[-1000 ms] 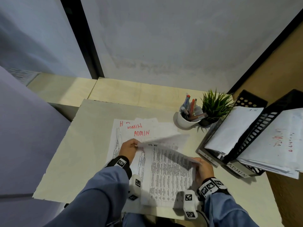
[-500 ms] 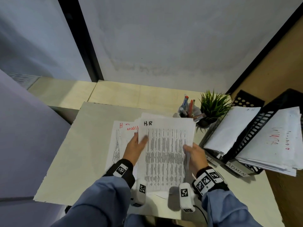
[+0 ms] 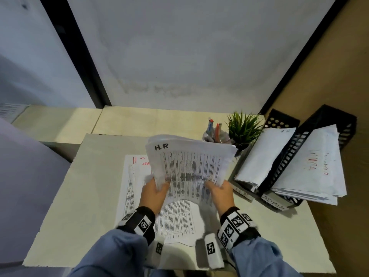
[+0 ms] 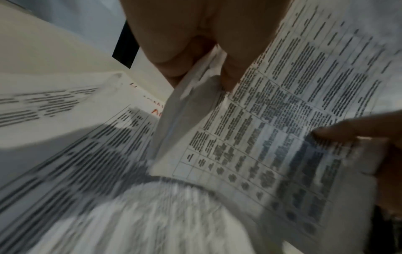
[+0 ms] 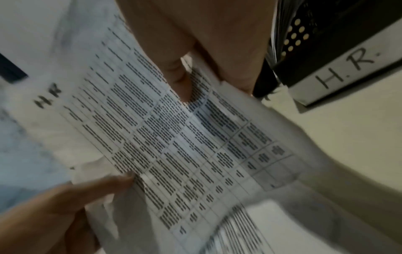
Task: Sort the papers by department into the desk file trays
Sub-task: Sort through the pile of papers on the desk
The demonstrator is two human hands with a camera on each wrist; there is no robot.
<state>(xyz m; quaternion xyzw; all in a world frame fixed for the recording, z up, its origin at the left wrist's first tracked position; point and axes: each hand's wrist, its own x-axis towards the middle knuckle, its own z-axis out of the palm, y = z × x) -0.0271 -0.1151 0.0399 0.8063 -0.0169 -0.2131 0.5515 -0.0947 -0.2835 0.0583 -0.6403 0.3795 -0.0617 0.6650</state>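
A printed sheet marked "H.R" [image 3: 189, 166] is lifted off the desk and curves upward. My left hand [image 3: 154, 191] pinches its lower left edge, thumb on top, and the left wrist view shows the same left hand [image 4: 195, 56] pinching that sheet [image 4: 293, 111]. My right hand [image 3: 219, 191] pinches the lower right edge; in the right wrist view this right hand [image 5: 195, 68] has its thumb on the sheet [image 5: 174, 146]. Under it lies a paper pile [image 3: 179, 218] with red "H" and "ADMIN" marks. Two black file trays stand right: the H.R tray [image 3: 283, 120] [image 5: 339, 72] and the ADMIN tray [image 3: 273, 203].
A white cup of pens [image 3: 214, 132] and a small green plant [image 3: 243, 128] stand behind the sheet, close to the H.R tray. Both trays hold stacks of white paper. A grey wall rises behind the desk [image 3: 83, 196], a tan wall on the right.
The top H.R sheet has been turned face up and lifted off the pile. Both hands have shifted to its lower corners and raised it toward the far right.
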